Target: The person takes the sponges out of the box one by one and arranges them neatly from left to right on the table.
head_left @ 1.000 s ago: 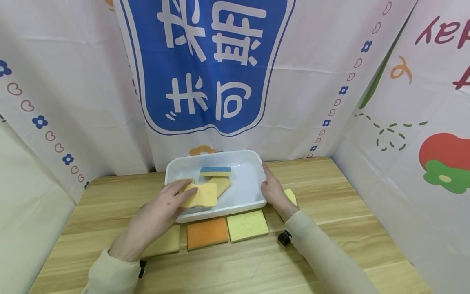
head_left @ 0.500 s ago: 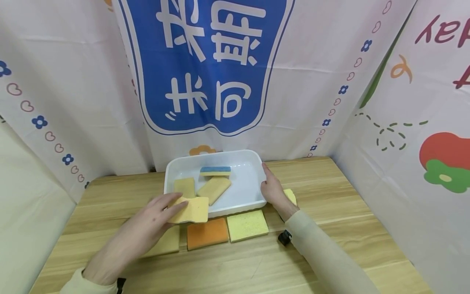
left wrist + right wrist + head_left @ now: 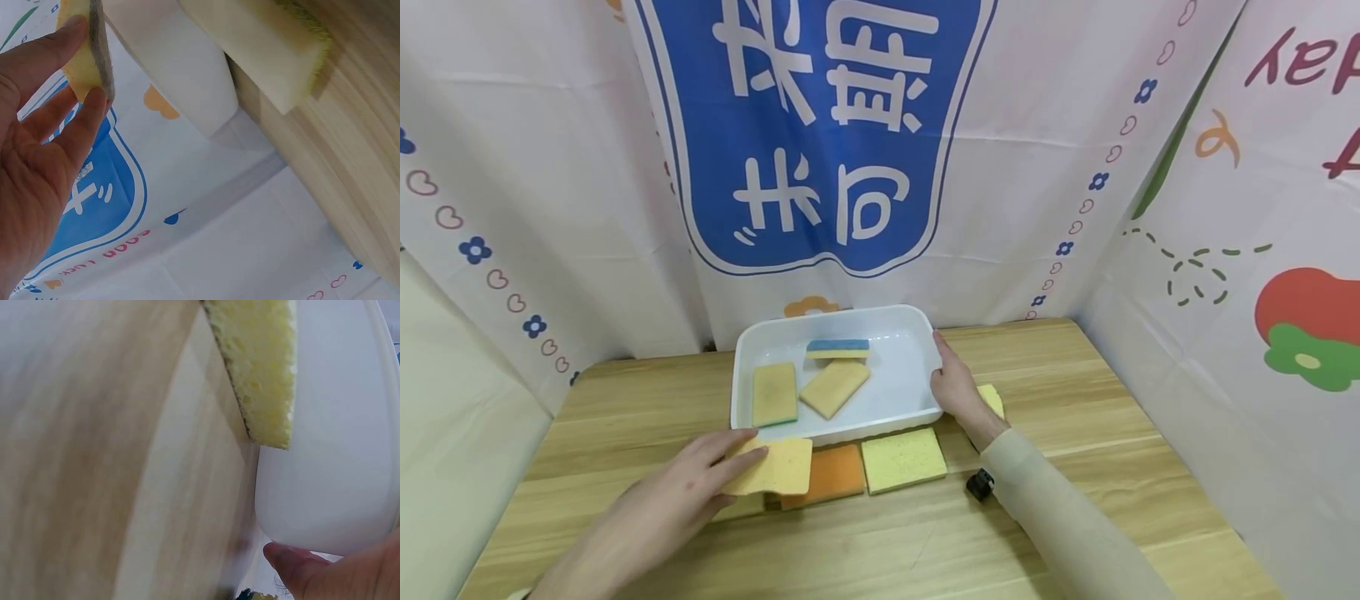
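In the head view, my left hand pinches a yellow sponge between thumb and fingers, above the table in front of the tray. The left wrist view shows a grey layer on this sponge. My right hand grips the right end of a white tray; its thumb shows at the tray's end in the right wrist view. Inside the tray are a flat yellow sponge, a slanted yellow sponge and a blue-and-yellow sponge standing on edge.
Along the tray's front lie an orange sponge, partly covered by the held sponge, and a pale yellow sponge. Another yellow sponge is mostly hidden by my left hand. One more sponge sits behind my right wrist.
My left hand has lifted the yellow sponge out over the tray's front rim, toward me and slightly left, uncovering the flat sponge inside. My right hand has stayed on the tray.
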A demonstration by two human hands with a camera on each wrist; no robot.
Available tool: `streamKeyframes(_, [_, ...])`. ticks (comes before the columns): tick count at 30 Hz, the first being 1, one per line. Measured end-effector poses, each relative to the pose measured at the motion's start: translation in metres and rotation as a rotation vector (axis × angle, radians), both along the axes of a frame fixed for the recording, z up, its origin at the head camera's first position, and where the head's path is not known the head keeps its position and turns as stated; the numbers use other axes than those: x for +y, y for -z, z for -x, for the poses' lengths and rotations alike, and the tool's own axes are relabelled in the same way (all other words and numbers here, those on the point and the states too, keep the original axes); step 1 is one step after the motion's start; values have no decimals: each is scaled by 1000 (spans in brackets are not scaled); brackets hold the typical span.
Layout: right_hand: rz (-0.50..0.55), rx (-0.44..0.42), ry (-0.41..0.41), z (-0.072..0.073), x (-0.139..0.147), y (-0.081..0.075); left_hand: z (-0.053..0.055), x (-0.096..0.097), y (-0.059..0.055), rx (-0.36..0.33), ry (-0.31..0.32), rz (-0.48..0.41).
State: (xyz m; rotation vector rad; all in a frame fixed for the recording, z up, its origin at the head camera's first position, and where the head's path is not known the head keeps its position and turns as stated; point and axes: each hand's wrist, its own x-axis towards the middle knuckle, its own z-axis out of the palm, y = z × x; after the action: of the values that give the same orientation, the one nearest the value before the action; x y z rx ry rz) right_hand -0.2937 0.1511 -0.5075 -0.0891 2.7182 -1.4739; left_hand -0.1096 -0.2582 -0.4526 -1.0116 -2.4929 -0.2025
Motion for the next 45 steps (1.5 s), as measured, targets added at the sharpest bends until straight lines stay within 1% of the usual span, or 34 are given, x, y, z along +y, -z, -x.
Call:
streamKeyframes(3, [-2, 1, -1, 0, 0, -1, -5, -7, 4, -18, 9, 9])
streamKeyframes(4, [0, 1, -2, 0, 0, -1, -7, -9, 4, -48, 0, 17])
streamKeyframes(6, [3, 0, -3, 0, 0, -1, -10, -14, 6, -97, 4, 24])
streamKeyframes(8, [9, 1, -5, 0, 0, -1, -14, -18, 6, -171, -3, 33])
streamKeyframes(10, [11, 2, -8, 0, 0, 0, -18, -24, 3, -275, -25, 45])
streamKeyframes(11, [10, 3, -9, 0, 1, 0, -19, -26, 3, -310, -24, 47])
streamKeyframes(13, [13, 3, -7, 0, 0, 0, -21, -30, -1, -386, -46, 67])
streamKeyframes(17, [18, -1, -5, -1, 0, -1, -20, -36, -4, -514, -49, 95])
streamKeyframes(19, [19, 0, -4, -1, 0, -1, -17, -37, -6, -611, -62, 108])
streamKeyframes(21, [17, -2, -4, 0, 0, -1, -15, -37, -8, -713, -89, 123])
streamKeyframes(22, [14, -3, -4, 0, 0, 0, -14, -37, -9, -752, -104, 130])
streamKeyframes(23, [12, -4, -4, 0, 0, 0, -14, -36, -9, -774, -106, 133])
streamKeyframes(25, [8, -5, -5, 0, 0, 1, -14, -36, -9, -792, -96, 130])
streamKeyframes(29, [3, -6, -4, 1, 0, 1, -16, -36, -9, -767, -72, 117])
streamKeyframes(36, [-2, -5, -4, 1, 1, 1, -18, -37, -8, -770, -80, 88])
streamKeyframes(37, [-1, -4, -4, 1, 1, 1, -19, -37, -8, -763, -76, 83])
streamKeyframes(42, [0, -5, -2, 1, 1, 1, -17, -34, -4, -778, -110, 94])
streamKeyframes(45, [-4, -4, -3, 0, 1, 1, -16, -31, -3, -762, -123, 106])
